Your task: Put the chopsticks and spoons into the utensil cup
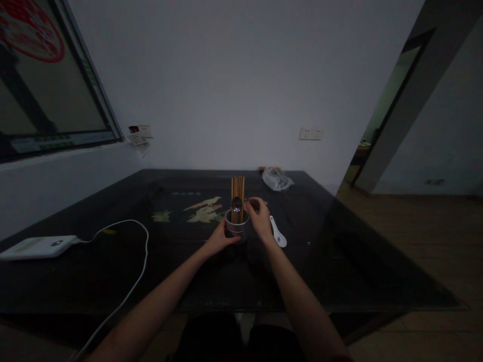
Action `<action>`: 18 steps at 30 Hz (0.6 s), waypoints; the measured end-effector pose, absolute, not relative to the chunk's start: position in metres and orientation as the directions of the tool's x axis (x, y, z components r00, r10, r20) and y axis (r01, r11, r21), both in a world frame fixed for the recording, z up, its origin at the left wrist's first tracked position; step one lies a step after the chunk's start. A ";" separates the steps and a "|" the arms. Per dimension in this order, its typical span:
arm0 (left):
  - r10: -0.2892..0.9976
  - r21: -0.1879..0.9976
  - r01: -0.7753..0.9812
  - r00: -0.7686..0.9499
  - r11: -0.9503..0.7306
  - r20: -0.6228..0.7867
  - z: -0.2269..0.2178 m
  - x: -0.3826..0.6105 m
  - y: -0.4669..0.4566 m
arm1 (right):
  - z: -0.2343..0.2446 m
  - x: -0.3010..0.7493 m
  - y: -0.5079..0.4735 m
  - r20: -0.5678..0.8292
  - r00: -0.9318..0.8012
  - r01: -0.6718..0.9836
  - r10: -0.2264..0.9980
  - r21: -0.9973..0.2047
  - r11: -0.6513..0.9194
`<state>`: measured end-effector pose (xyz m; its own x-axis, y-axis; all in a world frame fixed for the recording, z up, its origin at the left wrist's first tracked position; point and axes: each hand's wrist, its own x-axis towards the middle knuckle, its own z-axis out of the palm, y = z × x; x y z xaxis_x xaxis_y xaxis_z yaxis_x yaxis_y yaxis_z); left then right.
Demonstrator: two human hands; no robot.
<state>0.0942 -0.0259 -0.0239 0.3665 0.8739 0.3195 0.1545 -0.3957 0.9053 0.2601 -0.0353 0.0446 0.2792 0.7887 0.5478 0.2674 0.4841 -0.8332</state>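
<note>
A small metal cup (237,229) stands on the dark glass table (339,261), holding several wooden chopsticks (237,193) and a metal spoon (236,203) upright. My left hand (219,240) wraps round the cup's left side and base. My right hand (260,218) is just right of the cup's rim, fingers pinched on a small dark object (254,204) that I cannot name. A white ceramic spoon (278,234) lies on the table beside my right wrist.
A white device (37,246) with a white cable (139,251) lies at the table's left. A crumpled plastic bag (277,179) sits at the far edge near the wall. A doorway opens at the right, over a wooden floor.
</note>
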 end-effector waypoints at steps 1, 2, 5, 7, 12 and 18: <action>0.872 0.905 0.153 0.370 -0.398 0.321 -0.025 0.094 -0.025 | 0.045 0.260 -0.036 0.550 0.289 0.259 0.783 -0.833 0.489; 0.870 0.905 0.151 0.376 -0.399 0.321 -0.026 0.094 -0.025 | 0.046 0.261 -0.036 0.551 0.301 0.255 0.778 -0.833 0.491; 0.868 0.906 0.149 0.382 -0.395 0.316 -0.026 0.094 -0.024 | 0.047 0.263 -0.036 0.552 0.342 0.264 0.761 -0.833 0.485; 0.872 0.909 0.151 0.378 -0.389 0.310 -0.024 0.094 -0.026 | 0.048 0.265 -0.037 0.551 0.370 0.272 0.748 -0.834 0.480; 0.871 0.917 0.118 0.378 -0.380 0.312 -0.019 0.096 -0.029 | 0.050 0.268 -0.036 0.550 0.392 0.256 0.738 -0.835 0.487; 0.874 0.923 0.102 0.374 -0.370 0.309 -0.016 0.096 -0.031 | 0.054 0.267 -0.039 0.559 0.406 0.200 0.723 -0.826 0.527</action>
